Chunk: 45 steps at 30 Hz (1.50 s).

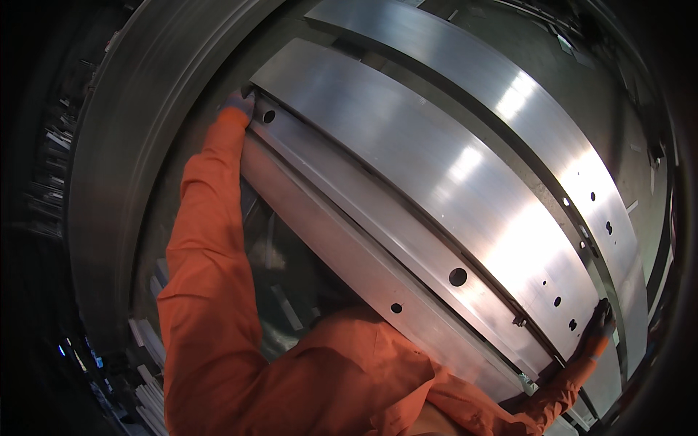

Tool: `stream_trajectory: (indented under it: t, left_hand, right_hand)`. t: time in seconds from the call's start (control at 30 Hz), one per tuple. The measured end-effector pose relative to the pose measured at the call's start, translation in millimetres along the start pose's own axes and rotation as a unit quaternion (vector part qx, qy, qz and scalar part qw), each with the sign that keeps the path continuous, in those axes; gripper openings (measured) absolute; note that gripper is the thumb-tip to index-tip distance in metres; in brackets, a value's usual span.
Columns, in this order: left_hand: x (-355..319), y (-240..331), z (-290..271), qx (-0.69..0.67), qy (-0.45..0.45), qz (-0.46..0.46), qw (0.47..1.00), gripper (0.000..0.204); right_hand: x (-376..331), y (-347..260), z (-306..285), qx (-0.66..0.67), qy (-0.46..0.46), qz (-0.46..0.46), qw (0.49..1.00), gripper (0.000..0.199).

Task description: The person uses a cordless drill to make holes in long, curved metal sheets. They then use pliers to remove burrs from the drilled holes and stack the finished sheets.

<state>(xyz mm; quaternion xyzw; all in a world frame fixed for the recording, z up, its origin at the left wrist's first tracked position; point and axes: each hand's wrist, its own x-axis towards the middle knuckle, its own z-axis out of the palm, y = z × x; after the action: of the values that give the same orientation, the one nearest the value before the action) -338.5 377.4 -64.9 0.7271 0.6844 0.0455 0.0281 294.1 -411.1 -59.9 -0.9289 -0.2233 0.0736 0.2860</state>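
A long silver metal panel (407,182) with drilled holes is held up close in front of me, running from upper left to lower right. My left hand (238,105), in a grey and orange glove, grips its far left end beside a round hole. My right hand (598,327), in a dark and orange glove, clasps its lower right end near several small holes. Both arms wear orange sleeves stretched wide apart along the panel.
A second long metal panel (552,138) lies parallel behind the first. A broad grey metal beam (123,145) curves down the left side. Pale metal strips (149,396) lie stacked at the lower left. Grey floor (531,51) shows at the upper right.
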Motion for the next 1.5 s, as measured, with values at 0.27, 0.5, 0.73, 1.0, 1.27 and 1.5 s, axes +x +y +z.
stream_trajectory:
  t: [0.27, 0.5, 0.73, 1.0, 1.27, 1.5]
  left_hand:
    - [-1, -7, -1, 0.008, 0.016, 0.022, 1.0, 0.064]
    - [-1, 2, 9, 0.044, 0.041, 0.006, 0.998, 0.066]
    - [7, 3, 11, -0.006, 0.011, -0.024, 1.0, 0.072]
    - [11, -11, 4, -0.047, -0.002, -0.001, 0.999, 0.063]
    - [18, -34, 19, -0.021, 0.116, -0.006, 0.993, 0.06]
    - [-1, 0, 15, -0.202, 0.136, 0.04, 0.969, 0.055]
  right_hand:
    - [-1, -17, 13, 0.078, 0.027, 0.013, 0.997, 0.036]
    - [-11, -41, 16, 0.099, 0.062, 0.033, 0.993, 0.033]
    - [-14, -41, 12, 0.075, 0.068, 0.07, 0.992, 0.035]
    - [-8, -33, 10, 0.032, 0.041, 0.037, 0.998, 0.035]
    - [-3, -25, 17, 0.066, 0.055, 0.025, 0.996, 0.032]
    - [-4, -19, -1, -0.007, 0.013, 0.032, 0.999, 0.035]
